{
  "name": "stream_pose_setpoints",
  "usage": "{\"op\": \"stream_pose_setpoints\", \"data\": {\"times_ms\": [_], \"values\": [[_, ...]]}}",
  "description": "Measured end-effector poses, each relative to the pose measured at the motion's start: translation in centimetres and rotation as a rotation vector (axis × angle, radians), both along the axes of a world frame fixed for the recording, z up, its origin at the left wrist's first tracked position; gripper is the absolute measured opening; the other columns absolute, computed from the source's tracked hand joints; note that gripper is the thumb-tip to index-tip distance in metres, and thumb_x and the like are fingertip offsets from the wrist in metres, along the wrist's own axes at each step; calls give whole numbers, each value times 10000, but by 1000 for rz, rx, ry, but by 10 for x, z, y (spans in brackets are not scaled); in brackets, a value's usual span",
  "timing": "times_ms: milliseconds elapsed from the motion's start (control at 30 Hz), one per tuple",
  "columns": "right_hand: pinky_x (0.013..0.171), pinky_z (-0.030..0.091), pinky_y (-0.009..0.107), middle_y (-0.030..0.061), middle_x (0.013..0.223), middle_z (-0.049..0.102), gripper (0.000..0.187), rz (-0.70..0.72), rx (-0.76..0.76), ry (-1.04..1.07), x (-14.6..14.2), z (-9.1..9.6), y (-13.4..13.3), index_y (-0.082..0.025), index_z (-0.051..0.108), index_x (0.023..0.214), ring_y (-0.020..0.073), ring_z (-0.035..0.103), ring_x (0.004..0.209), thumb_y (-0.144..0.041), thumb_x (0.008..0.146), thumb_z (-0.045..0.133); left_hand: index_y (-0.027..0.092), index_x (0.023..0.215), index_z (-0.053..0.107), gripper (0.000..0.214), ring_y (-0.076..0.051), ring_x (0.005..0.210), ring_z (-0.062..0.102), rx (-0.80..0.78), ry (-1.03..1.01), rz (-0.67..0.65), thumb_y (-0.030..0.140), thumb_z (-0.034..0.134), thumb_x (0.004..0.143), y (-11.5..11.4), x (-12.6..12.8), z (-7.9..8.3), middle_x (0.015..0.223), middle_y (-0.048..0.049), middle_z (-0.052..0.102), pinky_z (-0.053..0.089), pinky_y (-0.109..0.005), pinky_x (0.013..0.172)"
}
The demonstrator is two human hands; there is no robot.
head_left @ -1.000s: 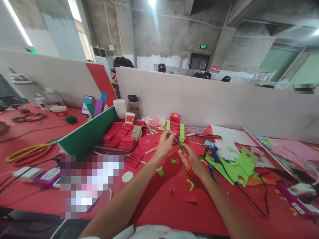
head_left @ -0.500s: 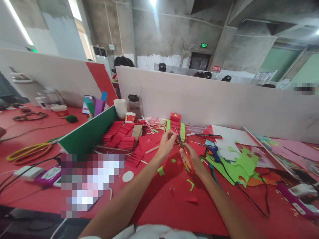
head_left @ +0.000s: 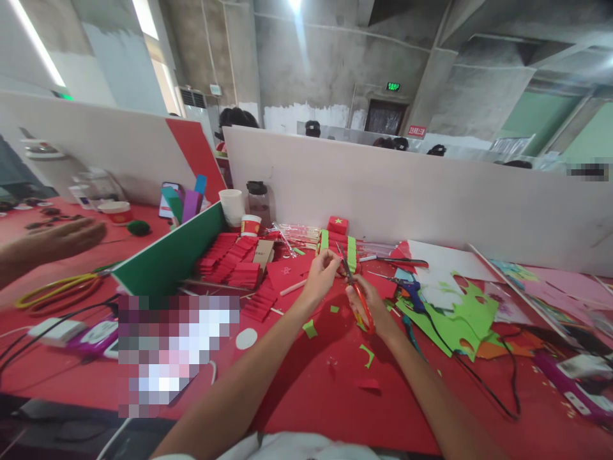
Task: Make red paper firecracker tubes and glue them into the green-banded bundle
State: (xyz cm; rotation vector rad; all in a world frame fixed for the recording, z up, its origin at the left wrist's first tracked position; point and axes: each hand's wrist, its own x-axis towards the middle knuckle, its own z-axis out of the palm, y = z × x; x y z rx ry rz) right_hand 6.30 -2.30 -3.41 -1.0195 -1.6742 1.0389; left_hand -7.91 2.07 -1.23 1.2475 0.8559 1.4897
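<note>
My right hand is wrapped round a pair of scissors with orange-red handles, the blades pointing up and away from me. Close to the blade tips, my left hand is pinched; a small reddish bit seems to show at its fingertips, too small to name. Just beyond both hands lie red paper pieces with light green strips, and behind them a red block with a yellow star. Green paper scraps and a curved green offcut are scattered on the red tabletop below my hands.
Folded red paper strips are heaped at left beside a green divider. To the right are a blue glue gun with its cable and cut green paper. A co-worker's hand reaches in at far left. A white partition stands behind.
A co-worker's hand has come in over the left table. My hands and the scissors have hardly moved.
</note>
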Motion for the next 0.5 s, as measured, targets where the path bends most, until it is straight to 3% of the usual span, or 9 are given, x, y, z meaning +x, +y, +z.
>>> {"op": "stream_pose_setpoints", "data": {"times_ms": [233, 500], "values": [[511, 403, 232, 10, 798, 549, 376, -7, 31, -27, 1, 0, 0, -218, 591, 1074, 120, 441, 574, -539, 879, 583, 191, 770, 494, 159, -108, 616, 591, -6, 9, -9, 327, 574, 797, 1, -2, 0, 656, 34, 572, 473, -221, 611], [444, 364, 215, -34, 682, 458, 391, 10, -6, -14, 3, -4, 3, -221, 566, 1077, 104, 402, 510, -547, 864, 600, 196, 765, 502, 147, -116, 613, 596, 4, 8, -8, 326, 567, 785, 2, -3, 0, 646, 32, 568, 466, -227, 605]]}}
